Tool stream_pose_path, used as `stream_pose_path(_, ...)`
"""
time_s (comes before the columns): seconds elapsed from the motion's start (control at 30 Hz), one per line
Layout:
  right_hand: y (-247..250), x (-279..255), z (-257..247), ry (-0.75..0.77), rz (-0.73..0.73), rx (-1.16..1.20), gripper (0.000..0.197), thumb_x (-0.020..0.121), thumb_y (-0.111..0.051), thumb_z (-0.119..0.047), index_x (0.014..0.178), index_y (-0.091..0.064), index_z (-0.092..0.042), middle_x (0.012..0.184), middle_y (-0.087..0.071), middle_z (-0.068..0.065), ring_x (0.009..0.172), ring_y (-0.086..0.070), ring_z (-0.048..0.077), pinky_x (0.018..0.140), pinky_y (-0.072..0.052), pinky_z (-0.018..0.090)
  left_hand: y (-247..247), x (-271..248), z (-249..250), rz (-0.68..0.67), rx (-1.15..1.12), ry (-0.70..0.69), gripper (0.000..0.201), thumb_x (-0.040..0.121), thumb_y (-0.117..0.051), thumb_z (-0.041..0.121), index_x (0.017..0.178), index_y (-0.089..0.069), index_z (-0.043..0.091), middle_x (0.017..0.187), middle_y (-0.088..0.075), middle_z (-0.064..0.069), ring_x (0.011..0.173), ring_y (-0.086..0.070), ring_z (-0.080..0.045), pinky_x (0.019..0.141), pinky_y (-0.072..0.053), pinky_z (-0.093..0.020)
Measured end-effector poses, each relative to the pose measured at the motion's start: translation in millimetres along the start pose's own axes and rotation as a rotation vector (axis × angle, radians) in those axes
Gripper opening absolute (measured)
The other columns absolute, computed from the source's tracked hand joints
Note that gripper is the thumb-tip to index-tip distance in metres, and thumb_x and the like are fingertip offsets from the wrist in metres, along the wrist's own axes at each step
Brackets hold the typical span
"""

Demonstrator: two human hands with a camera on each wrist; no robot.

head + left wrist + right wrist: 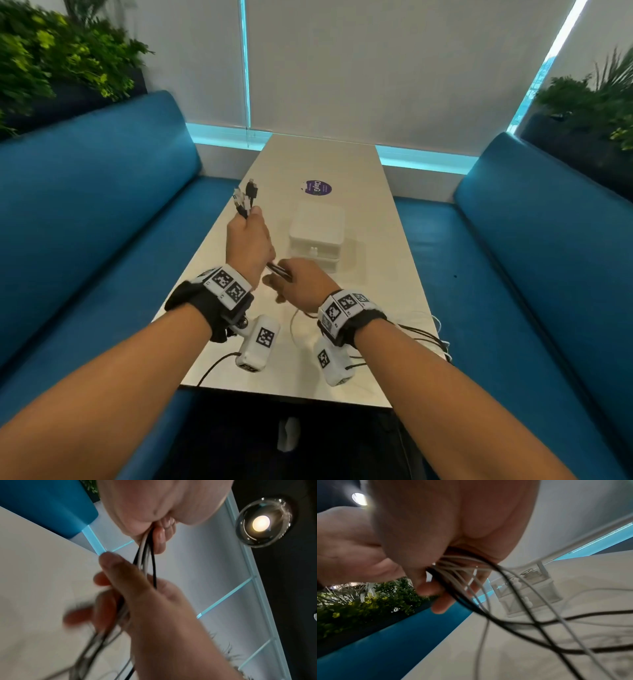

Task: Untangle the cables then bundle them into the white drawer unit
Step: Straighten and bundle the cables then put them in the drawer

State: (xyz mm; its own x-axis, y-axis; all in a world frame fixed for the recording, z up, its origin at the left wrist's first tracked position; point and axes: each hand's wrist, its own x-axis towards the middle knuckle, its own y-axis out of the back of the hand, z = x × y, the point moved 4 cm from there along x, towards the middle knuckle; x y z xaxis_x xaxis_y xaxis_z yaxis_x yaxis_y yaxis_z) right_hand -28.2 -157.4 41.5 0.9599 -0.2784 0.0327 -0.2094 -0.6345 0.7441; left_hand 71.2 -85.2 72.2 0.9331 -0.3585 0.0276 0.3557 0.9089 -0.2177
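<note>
Several black and white cables (pixel 279 270) run as one bundle between my hands above the table. My left hand (pixel 248 236) is fisted round the bundle, and the plug ends (pixel 246 198) stick out above the fist. In the left wrist view the cables (pixel 147 555) drop from that fist into my right hand (pixel 145 596). My right hand (pixel 301 282) grips the bundle just below the left hand. From it the loose cables (pixel 505 601) trail down over the table's near right edge (pixel 428 337). The white drawer unit (pixel 317 236) stands just beyond my hands, its drawers pushed in.
The white table (pixel 346 161) is narrow, with blue benches (pixel 96 219) along both sides. A purple round sticker (pixel 318 188) lies beyond the drawer unit. Plants (pixel 51 58) stand behind the benches. A thin black lead (pixel 214 368) from the left wrist camera runs off the table's front edge.
</note>
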Motion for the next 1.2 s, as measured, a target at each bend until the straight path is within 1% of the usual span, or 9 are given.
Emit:
stream_pose_path(0.1, 10.0, -14.2, 23.4, -0.011, 0.002, -0.125, 0.034, 0.095, -0.056, -0.041, 0.071, -0.052, -0.019, 0.063, -0.058, -0.002, 0.063, -0.06, 0.022, 0.058, -0.044, 0.034, 10.5, 13.1, 17.6, 0.111, -0.057, 0.011, 0.035, 0.105, -0.04, 0.029, 0.073, -0.033, 0.019, 0.048, -0.029, 0.009, 0.04, -0.024, -0.01, 0.041, -0.023, -0.018)
stream_pose_path(0.27, 49.1, -42.0, 76.1, -0.122, 0.121, -0.297, 0.031, 0.093, -0.056, -0.042, 0.073, -0.055, -0.019, 0.07, -0.06, 0.002, 0.068, -0.057, 0.024, 0.061, -0.045, 0.036, 16.4, 38.0, 16.7, 0.188, -0.128, 0.039, 0.033, 0.104, -0.042, 0.028, 0.073, -0.035, 0.019, 0.052, -0.03, 0.007, 0.038, -0.027, -0.009, 0.043, -0.025, -0.016)
stream_pose_path(0.47, 94.8, -107.0, 182.1, -0.6, 0.006, -0.36, 0.026, 0.089, -0.062, -0.041, 0.076, -0.063, -0.018, 0.082, -0.064, 0.003, 0.077, -0.062, 0.02, 0.062, -0.043, 0.028, 51.5, 83.9, 21.9, 0.292, -0.099, 0.075, 0.037, 0.099, -0.043, 0.031, 0.09, -0.042, -0.004, 0.067, -0.039, 0.002, 0.057, -0.043, -0.029, 0.051, -0.037, -0.023)
stream_pose_path(0.57, 103.7, -139.4, 225.1, -0.745, 0.065, -0.365, 0.031, 0.089, -0.06, -0.044, 0.077, -0.064, -0.016, 0.079, -0.065, 0.004, 0.073, -0.064, 0.02, 0.062, -0.05, 0.028, 62.2, 87.8, 16.7, 0.299, -0.068, 0.097, 0.032, 0.091, -0.044, 0.038, 0.082, -0.04, 0.007, 0.069, -0.045, -0.001, 0.071, -0.048, -0.029, 0.067, -0.04, -0.035)
stream_pose_path(0.67, 107.0, -149.1, 239.7, -0.801, 0.166, -0.374, 0.027, 0.086, -0.06, -0.044, 0.074, -0.062, -0.019, 0.079, -0.064, 0.004, 0.068, -0.064, 0.02, 0.064, -0.056, 0.032, 50.5, 68.8, 10.3, 0.358, 0.118, 0.059, 0.042, 0.098, -0.04, 0.035, 0.108, -0.055, -0.003, 0.088, -0.05, -0.013, 0.079, -0.048, -0.028, 0.071, -0.045, -0.041)
stream_pose_path(0.73, 111.3, -153.5, 241.4, -0.812, 0.235, -0.381, 0.022, 0.086, -0.061, -0.04, 0.075, -0.061, -0.021, 0.076, -0.065, 0.004, 0.066, -0.063, 0.02, 0.058, -0.052, 0.03, 47.4, 67.7, 5.8, 0.341, 0.132, 0.059, 0.05, 0.098, -0.039, 0.036, 0.121, -0.051, -0.007, 0.091, -0.05, -0.013, 0.08, -0.05, -0.029, 0.074, -0.046, -0.043)
stream_pose_path(0.87, 121.9, -168.1, 246.5, -0.849, 0.325, -0.409, 0.02, 0.091, -0.053, -0.033, 0.077, -0.058, -0.021, 0.074, -0.064, 0.003, 0.065, -0.059, 0.02, 0.055, -0.05, 0.031, 48.8, 76.0, 12.3, 0.351, -0.083, 0.122, 0.025, 0.096, -0.045, 0.034, 0.094, -0.049, 0.009, 0.076, -0.046, -0.001, 0.074, -0.05, -0.023, 0.066, -0.044, -0.036)
stream_pose_path(1.0, 121.7, -174.9, 252.8, -0.846, 0.354, -0.43, 0.022, 0.094, -0.048, -0.034, 0.076, -0.056, -0.024, 0.07, -0.064, 0.001, 0.065, -0.061, 0.02, 0.056, -0.053, 0.032, 57.3, 83.7, 26.9, 0.395, -0.094, 0.072, 0.021, 0.099, -0.045, 0.032, 0.096, -0.046, 0.011, 0.07, -0.038, 0.0, 0.058, -0.038, -0.016, 0.052, -0.036, -0.023)
stream_pose_path(1.2, 110.4, -173.2, 244.8, -0.836, 0.388, -0.416, 0.018, 0.094, -0.046, -0.025, 0.078, -0.056, -0.025, 0.075, -0.061, 0.002, 0.066, -0.06, 0.02, 0.057, -0.051, 0.03, 81.4, 94.3, 22.5, 0.461, 0.002, 0.042, 0.027, 0.087, -0.045, 0.045, 0.081, -0.047, 0.019, 0.08, -0.054, 0.0, 0.075, -0.053, -0.025, 0.072, -0.046, -0.04)
